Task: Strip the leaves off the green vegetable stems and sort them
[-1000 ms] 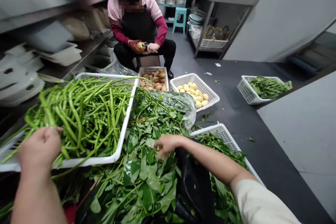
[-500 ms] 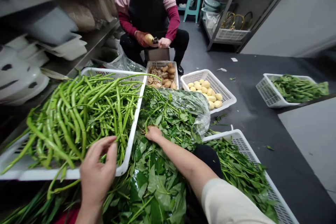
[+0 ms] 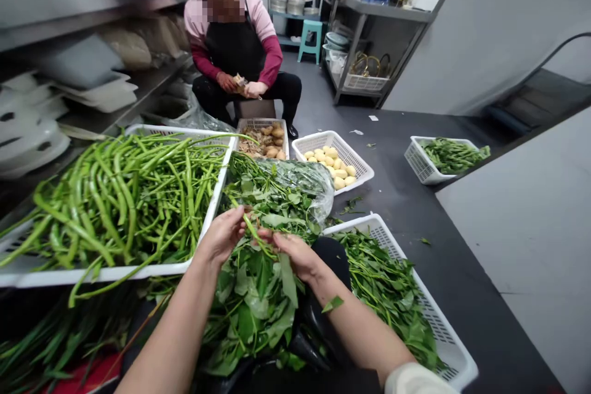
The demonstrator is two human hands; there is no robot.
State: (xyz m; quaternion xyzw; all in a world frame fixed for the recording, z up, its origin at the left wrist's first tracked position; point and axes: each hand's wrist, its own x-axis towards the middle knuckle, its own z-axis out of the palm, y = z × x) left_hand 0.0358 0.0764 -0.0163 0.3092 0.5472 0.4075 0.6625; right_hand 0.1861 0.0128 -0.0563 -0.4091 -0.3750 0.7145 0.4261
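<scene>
Both hands meet in front of me over a heap of leafy greens point(image 3: 253, 320). My left hand point(image 3: 224, 235) pinches one end of a green leafy stem point(image 3: 252, 229). Lower down, my right hand point(image 3: 295, 253) has its fingers closed on the same stem, with broad leaves hanging below. To the left, a white basket point(image 3: 138, 272) is piled with long, bare green stems point(image 3: 120, 197). A second white basket point(image 3: 443, 320) at my right holds leafy shoots point(image 3: 388, 289). More greens lie beyond my hands, partly under a clear plastic bag point(image 3: 323, 197).
Across from me, a seated person point(image 3: 235, 43) in a dark apron holds a potato over a basket of unpeeled potatoes point(image 3: 272, 135). A basket of peeled potatoes point(image 3: 330, 163) stands beside it. Metal shelving point(image 3: 92, 6) runs along the left; another basket of greens point(image 3: 446, 157) is at right.
My right hand has come back from the heap with a leafy stem. My left hand has moved right, away from the stem basket, and grips that stem too. The view has shifted.
</scene>
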